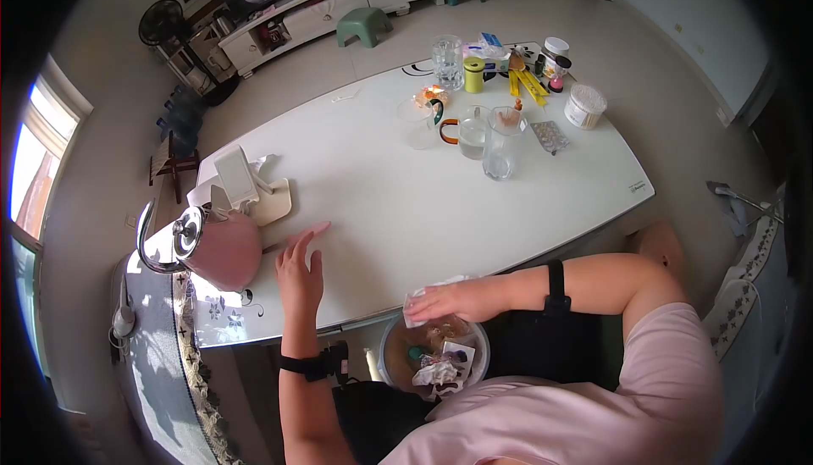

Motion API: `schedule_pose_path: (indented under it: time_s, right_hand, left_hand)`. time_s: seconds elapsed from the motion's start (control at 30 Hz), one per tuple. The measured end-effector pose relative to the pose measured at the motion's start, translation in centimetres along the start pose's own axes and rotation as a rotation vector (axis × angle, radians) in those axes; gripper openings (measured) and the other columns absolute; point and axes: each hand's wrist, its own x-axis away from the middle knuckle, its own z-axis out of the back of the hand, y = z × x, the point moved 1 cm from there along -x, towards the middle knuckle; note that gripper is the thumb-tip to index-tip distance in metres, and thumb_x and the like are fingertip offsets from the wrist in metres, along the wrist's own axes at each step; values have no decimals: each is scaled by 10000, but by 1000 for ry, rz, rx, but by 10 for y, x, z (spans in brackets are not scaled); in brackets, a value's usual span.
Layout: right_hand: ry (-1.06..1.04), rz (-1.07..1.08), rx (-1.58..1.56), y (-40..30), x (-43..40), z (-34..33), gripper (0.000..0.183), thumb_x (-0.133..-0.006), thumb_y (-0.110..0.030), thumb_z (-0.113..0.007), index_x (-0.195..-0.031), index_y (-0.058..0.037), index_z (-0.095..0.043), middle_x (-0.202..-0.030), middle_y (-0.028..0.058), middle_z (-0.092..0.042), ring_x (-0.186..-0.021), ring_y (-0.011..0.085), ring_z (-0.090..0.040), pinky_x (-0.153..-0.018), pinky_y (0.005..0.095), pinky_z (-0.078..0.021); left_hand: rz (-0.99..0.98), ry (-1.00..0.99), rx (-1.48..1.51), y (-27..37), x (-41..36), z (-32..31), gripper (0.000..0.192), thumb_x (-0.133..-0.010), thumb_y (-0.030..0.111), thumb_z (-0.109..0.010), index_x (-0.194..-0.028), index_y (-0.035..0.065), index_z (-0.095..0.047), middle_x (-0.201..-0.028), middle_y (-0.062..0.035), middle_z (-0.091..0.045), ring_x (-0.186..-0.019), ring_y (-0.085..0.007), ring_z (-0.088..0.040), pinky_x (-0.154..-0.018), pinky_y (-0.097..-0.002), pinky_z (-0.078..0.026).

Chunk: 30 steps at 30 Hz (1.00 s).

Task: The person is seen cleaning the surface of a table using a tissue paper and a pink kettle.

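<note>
My left hand (pixel 300 272) is over the left part of the white table, fingers apart, its fingertips beside a slim pink object (pixel 314 232) that I cannot identify for certain. Just left of it stands a pink kettle (pixel 227 250) with a chrome lid and handle. At the table's near edge, my right hand (pixel 454 300) lies flat over a crumpled white tissue (pixel 416 320), which shows beneath the fingers. Directly below is a round waste bin (pixel 384 363) holding crumpled tissue, a green piece and other litter.
A cream stand (pixel 236 176) is behind the kettle. Glass mugs and a tall glass (pixel 502 150) occupy the table's middle right. Farther back are a water jug (pixel 448 61), a yellow-green canister (pixel 473 75), yellow sachets (pixel 528 86), a blister pack (pixel 549 136) and a cotton swab tub (pixel 585 108).
</note>
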Motion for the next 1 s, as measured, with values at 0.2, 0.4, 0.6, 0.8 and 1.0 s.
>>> schedule_pose_path:
  time_s: [0.2, 0.4, 0.6, 0.8, 1.0]
  right_hand:
    - [335, -74, 398, -14, 2, 69, 467, -856, 91, -488, -1307, -16, -548, -1387, 128, -523, -1326, 271, -456, -1124, 398, -365]
    - [425, -403, 484, 35, 70, 93, 468, -813, 89, -487, -1266, 8, -568, -1339, 140, -550, -1293, 303, -481, -1119, 412, -359]
    - [430, -431, 317, 43, 75, 110, 490, -784, 85, -485, -1265, 26, -563, -1355, 149, -525, -1304, 319, -461, -1119, 422, -353]
    - [479, -393, 183, 52, 80, 116, 506, -774, 109, -548, -1270, 9, -562, -1333, 133, -536, -1294, 298, -475, -1095, 401, -390]
    - [513, -362, 172, 53, 89, 115, 445, -803, 76, -574, -1241, -1, -568, -1313, 125, -540, -1275, 285, -484, -1081, 392, -406]
  left_hand:
    - [-142, -169, -30, 8, -103, 29, 257, -846, 178, -672, -1095, 117, -690, -1069, -117, -664, -1060, -334, -576, -947, -420, -445]
    - [-188, -366, -103, 27, -255, -64, 257, -889, 220, -641, -1130, 145, -687, -1127, -95, -660, -1103, -294, -574, -966, -406, -452]
    - [-352, -101, -225, 62, -324, -171, 324, -948, 237, -559, -1263, 180, -604, -1309, -42, -583, -1271, -265, -475, -1063, -434, -379]
    - [-2, -290, -286, 52, -387, -211, 321, -960, 365, -526, -1115, 133, -683, -1069, -96, -688, -986, -320, -644, -835, -417, -530]
    - [143, -406, -162, 47, -385, -210, 218, -811, 275, -722, -892, 72, -728, -892, -117, -724, -877, -282, -684, -781, -392, -542]
